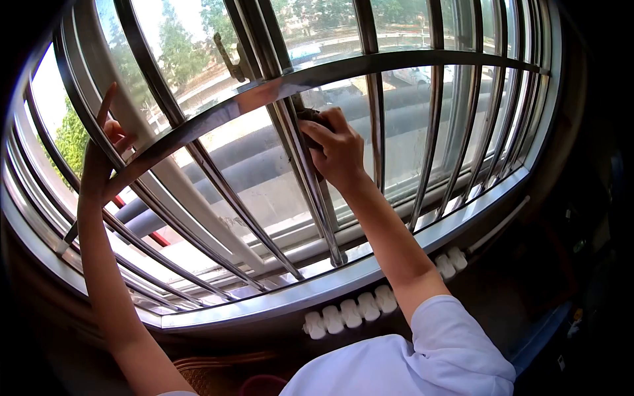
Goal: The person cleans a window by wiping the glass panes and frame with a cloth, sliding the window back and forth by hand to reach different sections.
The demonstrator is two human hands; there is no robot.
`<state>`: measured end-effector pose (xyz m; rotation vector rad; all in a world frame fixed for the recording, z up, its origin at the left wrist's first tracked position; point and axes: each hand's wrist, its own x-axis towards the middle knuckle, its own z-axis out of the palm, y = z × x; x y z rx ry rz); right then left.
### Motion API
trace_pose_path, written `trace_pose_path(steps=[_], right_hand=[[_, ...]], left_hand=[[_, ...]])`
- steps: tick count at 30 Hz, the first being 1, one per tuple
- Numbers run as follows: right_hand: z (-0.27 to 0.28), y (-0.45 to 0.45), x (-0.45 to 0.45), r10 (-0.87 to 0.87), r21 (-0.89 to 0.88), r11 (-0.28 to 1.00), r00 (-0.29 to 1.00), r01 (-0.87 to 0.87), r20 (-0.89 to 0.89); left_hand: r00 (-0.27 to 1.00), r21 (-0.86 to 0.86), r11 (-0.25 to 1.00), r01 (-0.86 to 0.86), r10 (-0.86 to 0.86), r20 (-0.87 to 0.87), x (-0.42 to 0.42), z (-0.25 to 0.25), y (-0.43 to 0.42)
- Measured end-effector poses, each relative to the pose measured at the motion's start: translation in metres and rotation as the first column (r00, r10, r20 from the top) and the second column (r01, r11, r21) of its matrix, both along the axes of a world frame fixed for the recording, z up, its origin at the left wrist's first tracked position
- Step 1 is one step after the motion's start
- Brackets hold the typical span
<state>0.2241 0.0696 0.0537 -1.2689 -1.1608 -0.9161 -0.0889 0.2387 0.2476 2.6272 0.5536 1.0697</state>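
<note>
My right hand (pixel 340 150) is closed around a dark brown cloth (pixel 312 115), pressed near an upright metal bar (pixel 305 173) just below the curved metal crossbar (pixel 290 86). My fingers hide part of the cloth. On the left, my left hand (pixel 98 160) reaches in among the bars, with one bar crossing in front of it. Its index finger points up and the other fingers are loosely bent; I see nothing held in it. The window frame (pixel 221 236) stands behind the bars.
A window handle (pixel 228 59) shows beyond the bars, above the crossbar. The metal sill (pixel 277 300) runs along the bottom of the grille. White radiator sections (pixel 350 313) lie below it. A brown woven chair back (pixel 198 373) is at the bottom. Thick grey pipes (pixel 247 148) pass outside.
</note>
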Motion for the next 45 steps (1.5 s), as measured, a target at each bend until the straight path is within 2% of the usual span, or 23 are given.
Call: trace_pose_path(steps=[1,3,5,6,8,9,10,11,14,17,19,20,21,23,27,28,30,31,33,35,37,42,45], right_hand=[[0.0,-0.006,-0.001,-0.044,-0.069,0.997,0.999,0.043,-0.004],[-0.016,-0.01,-0.004,-0.035,-0.031,0.999,0.981,0.029,-0.192],[-0.019,-0.009,-0.014,-0.025,0.088,0.995,0.972,0.046,-0.233],[-0.013,-0.009,-0.018,0.002,0.179,0.983,0.97,0.043,-0.242],[0.005,-0.004,-0.018,0.025,0.186,0.983,0.987,0.005,-0.161],[0.015,-0.003,-0.019,0.043,0.18,0.983,0.996,-0.028,-0.082],[0.025,-0.001,-0.02,0.017,0.111,0.994,0.992,-0.003,-0.121],[0.023,-0.002,-0.017,0.017,0.113,0.994,0.992,-0.003,-0.126],[0.004,-0.007,-0.01,-0.076,-0.136,0.989,0.993,0.063,-0.092],[-0.034,-0.018,-0.014,-0.035,-0.229,0.973,0.989,0.001,-0.147],[-0.023,-0.026,-0.018,0.001,-0.227,0.973,0.987,-0.038,-0.163],[-0.011,-0.024,-0.018,0.011,-0.106,0.994,0.99,-0.027,-0.141],[0.005,-0.022,-0.017,0.021,0.019,1.0,0.993,-0.019,-0.115],[0.026,-0.01,-0.01,0.026,0.069,0.997,0.997,-0.021,-0.075],[-0.006,0.003,-0.004,-0.034,-0.034,0.999,0.996,0.032,-0.077],[-0.022,0.002,-0.003,-0.012,-0.06,0.998,0.996,0.007,-0.089],[-0.035,-0.005,-0.006,0.023,-0.108,0.993,0.99,-0.037,-0.136],[-0.025,-0.008,-0.008,0.024,-0.106,0.994,0.99,-0.039,-0.14],[0.008,-0.008,-0.01,0.082,0.052,0.996,0.99,-0.077,-0.112],[0.036,0.004,-0.006,0.038,0.038,0.999,0.993,-0.034,-0.111],[0.035,0.013,-0.002,0.002,0.006,1.0,0.996,-0.001,-0.092],[-0.035,-0.01,-0.005,0.032,-0.142,0.989,0.994,-0.046,-0.103],[-0.041,-0.021,-0.006,0.083,-0.226,0.967,0.987,-0.113,-0.138]], left_hand=[[1.0,0.008,1.0,0.001,-0.001,-0.007,-0.001,-0.001,0.002],[1.0,0.087,0.996,0.001,0.0,-0.001,-0.002,-0.005,-0.001],[1.0,0.024,1.0,0.005,-0.005,0.004,-0.005,-0.002,0.012],[1.0,0.042,0.999,0.006,-0.006,0.005,-0.004,-0.003,0.011],[1.0,0.063,0.998,-0.001,0.001,0.003,-0.003,-0.003,0.013],[0.999,0.008,1.0,0.012,-0.013,0.036,-0.004,-0.003,0.015],[0.997,-0.047,0.998,0.03,-0.026,0.069,-0.003,-0.002,0.017],[0.998,-0.045,0.999,0.029,-0.026,0.065,-0.003,-0.002,0.019],[1.0,-0.001,1.0,-0.019,0.019,0.011,-0.005,0.001,0.015],[0.994,0.055,0.995,-0.084,0.088,-0.07,-0.006,0.001,0.015],[0.998,-0.009,0.998,-0.056,0.056,-0.017,-0.005,0.001,0.018],[0.999,-0.032,0.998,-0.048,0.048,-0.003,-0.007,0.001,0.022],[0.995,0.021,0.996,-0.084,0.085,-0.051,-0.013,0.001,0.038],[0.986,0.073,0.99,-0.122,0.129,-0.101,-0.016,0.002,0.043],[0.997,0.1,0.992,-0.076,0.078,-0.017,-0.005,-0.001,0.016],[0.998,0.089,0.995,-0.041,0.036,0.053,-0.003,-0.002,0.013],[0.999,0.09,0.996,-0.018,0.014,0.051,-0.006,-0.002,0.025],[0.999,0.096,0.995,0.007,-0.012,0.043,-0.006,-0.001,0.026],[0.999,0.062,0.998,-0.026,0.025,0.022,-0.007,0.0,0.025],[0.998,0.033,0.997,-0.064,0.063,0.014,-0.007,0.001,0.019],[0.999,0.028,0.998,-0.054,0.054,-0.004,-0.005,0.002,0.012],[0.999,0.064,0.997,-0.033,0.031,0.032,-0.005,-0.001,0.018],[0.998,0.102,0.994,-0.027,0.022,0.05,-0.005,-0.001,0.019]])
